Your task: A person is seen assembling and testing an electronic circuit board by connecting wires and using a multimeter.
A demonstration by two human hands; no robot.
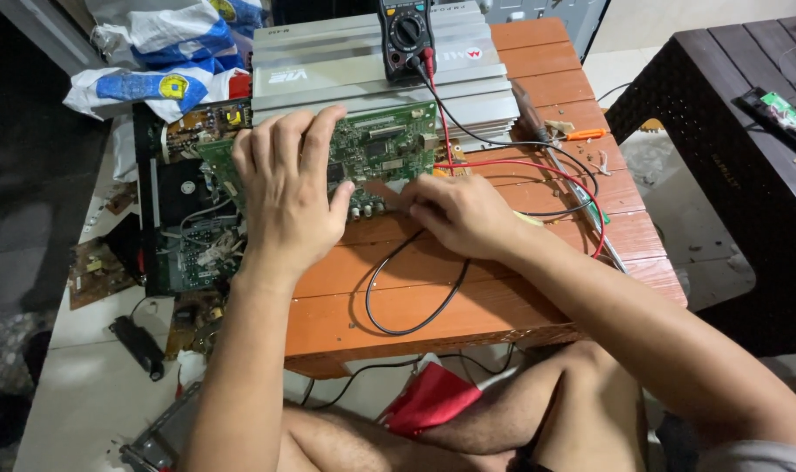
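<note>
I see my left hand (288,188) pressed flat, fingers spread, on the green board (376,153) lying on the orange table (468,297) just before the amplifier (363,65). My right hand (455,214) pinches something at the board's near edge; I cannot tell what. The meter (405,35) sits on the amplifier.

Two hands (284,188), one multimeter (406,35), two test leads (520,166).

I'm seeing a silver finned metal case (363,74) lying at the far end of the orange slatted table (468,288), with an orange-handled screwdriver (566,135) resting beside it. A dark wicker table (730,131) is standing to the right. Crumpled plastic bags (166,52) are piling up at far left, and what is probably a red cloth (428,398) is lying on the floor.
</note>
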